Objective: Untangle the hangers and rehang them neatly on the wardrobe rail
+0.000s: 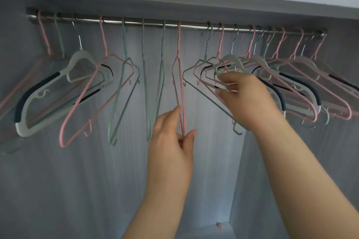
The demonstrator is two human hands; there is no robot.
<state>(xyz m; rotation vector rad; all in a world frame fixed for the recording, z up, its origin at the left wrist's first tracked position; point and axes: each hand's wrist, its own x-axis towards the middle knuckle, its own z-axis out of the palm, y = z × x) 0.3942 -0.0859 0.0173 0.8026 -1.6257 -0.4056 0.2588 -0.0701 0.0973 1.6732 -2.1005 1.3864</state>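
A metal wardrobe rail [190, 25] runs across the top, hung with several pink, green and white hangers. At the middle a pink wire hanger [179, 75] hangs edge-on; my left hand [172, 137] pinches its bottom end between thumb and fingers. To the right, a tangled bunch of hangers [217, 72] overlaps in a crowd. My right hand [240, 95] reaches into that bunch, its fingers curled round thin pink and white wires near a green hanger [196, 83]. Two green hangers [153, 83] hang edge-on left of the pink one.
On the left hang spaced hangers, among them a white one with dark pads [38, 95] and a large pink one [91, 95]. More white padded hangers [297, 87] crowd the right end. The grey wardrobe back wall [97, 180] lies behind. A small pink object [218, 226] lies on the floor.
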